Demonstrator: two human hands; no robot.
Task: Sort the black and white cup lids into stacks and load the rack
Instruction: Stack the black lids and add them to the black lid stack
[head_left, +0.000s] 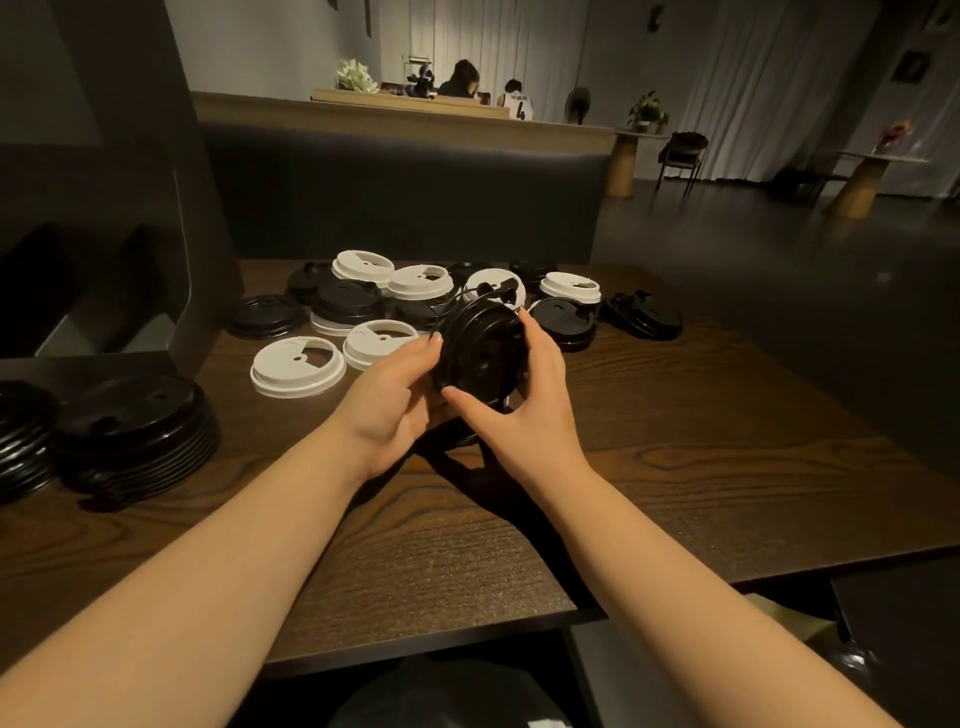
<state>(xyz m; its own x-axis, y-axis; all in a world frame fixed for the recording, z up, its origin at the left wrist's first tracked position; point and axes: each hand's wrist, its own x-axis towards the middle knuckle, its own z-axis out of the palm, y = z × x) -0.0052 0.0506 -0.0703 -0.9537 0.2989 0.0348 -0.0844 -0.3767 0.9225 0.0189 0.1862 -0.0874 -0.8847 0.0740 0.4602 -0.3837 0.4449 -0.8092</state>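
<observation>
A small stack of black lids (480, 349) is held tilted above the wooden table (675, 467), its top facing me. My left hand (392, 395) grips its left edge and my right hand (530, 410) grips its right edge, thumb below. Behind it lie several loose white lids (297, 366) and black lids (563, 322) mixed together. At the left edge stands a tall stack of black lids (135, 431), with another black stack (21, 436) beside it. No rack is visible.
A dark bench back (405, 192) runs behind the table. A dark ledge and wall (104, 291) close the left side. The table's near edge (415, 644) is just in front of my body. Two people sit far off at a counter.
</observation>
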